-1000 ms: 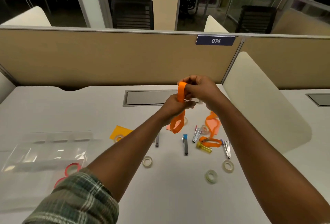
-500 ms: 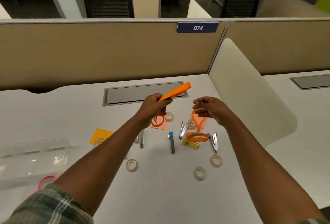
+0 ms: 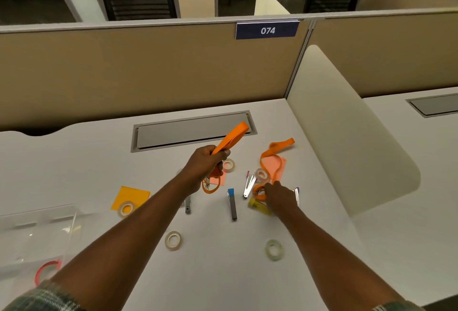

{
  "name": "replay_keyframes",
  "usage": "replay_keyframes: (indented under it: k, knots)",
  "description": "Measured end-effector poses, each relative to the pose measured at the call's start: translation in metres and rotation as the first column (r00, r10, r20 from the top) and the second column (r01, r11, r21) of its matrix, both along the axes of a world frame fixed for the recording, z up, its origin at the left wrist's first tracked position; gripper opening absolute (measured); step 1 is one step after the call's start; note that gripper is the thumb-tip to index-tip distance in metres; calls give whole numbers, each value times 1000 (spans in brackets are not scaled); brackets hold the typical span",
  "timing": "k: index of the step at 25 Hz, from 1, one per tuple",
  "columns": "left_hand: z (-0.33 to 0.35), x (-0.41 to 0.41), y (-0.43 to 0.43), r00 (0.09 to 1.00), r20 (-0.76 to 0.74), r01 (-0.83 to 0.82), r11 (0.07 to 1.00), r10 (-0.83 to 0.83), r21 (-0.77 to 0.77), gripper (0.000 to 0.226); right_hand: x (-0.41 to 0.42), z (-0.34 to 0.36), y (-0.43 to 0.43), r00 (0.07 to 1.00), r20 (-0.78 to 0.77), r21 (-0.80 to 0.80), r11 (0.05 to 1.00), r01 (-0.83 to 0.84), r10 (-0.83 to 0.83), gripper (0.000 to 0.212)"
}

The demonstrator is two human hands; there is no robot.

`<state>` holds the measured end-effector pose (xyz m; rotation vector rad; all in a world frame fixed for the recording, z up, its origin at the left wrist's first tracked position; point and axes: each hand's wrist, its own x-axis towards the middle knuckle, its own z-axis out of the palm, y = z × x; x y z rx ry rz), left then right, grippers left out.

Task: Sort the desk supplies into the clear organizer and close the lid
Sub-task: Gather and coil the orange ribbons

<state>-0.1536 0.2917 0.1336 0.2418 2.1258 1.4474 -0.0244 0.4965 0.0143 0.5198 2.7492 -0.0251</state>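
From my remote seat I look down on a white desk (image 3: 74, 162) strewn with supplies. My left hand (image 3: 205, 164) hangs above the middle of the desk with its fingers curled tight around a folded orange lanyard (image 3: 231, 138). The folded end sticks out toward 1 o'clock, and a loop with the clip dangles below the fist.

My right hand (image 3: 280, 195) is lower, down at the desk at about 4 o'clock from the left one. Its fingertips (image 3: 264, 189) touch the clip end of a second orange lanyard (image 3: 272, 154), just beside a yellow tube (image 3: 257, 205). From this angle I cannot tell whether they pinch the clip or only rest on it.

That strap runs away from the fingertips toward 1 o'clock, across a pink note (image 3: 275, 165). Its far end lies well beyond the hand, so its long axis goes from 7 to 1 o'clock. The right hand is much the nearer of the two to it.

The clear organizer (image 3: 37, 231) sits at the desk's left edge, at 8 o'clock from the left hand and well apart. A red tape ring (image 3: 45, 269) is inside it. I judge both lanyards must travel that way.
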Motion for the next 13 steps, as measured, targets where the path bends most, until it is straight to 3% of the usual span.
replay_keyframes:
  k: [2,6,10,13]
  knots:
    - [-2,0,-2,1000,7,-3,1000,3,-15,25,-1,-2,2,1000,-24,-22,1000,5,-5,29]
    - [1,3,-3,1000,7,1,1000,-1,-25,25,-13,23,13,971,-141,-274,950,149,-193,20]
    - [12,10,-2,1000,9,0,1000,0,22,24,-20,80,31,932,-208,-571,811,130,-295,19]
    - [29,19,4,999,33,-23,994,20,104,23,-19,133,34,878,-305,-774,634,-2,-369,11]
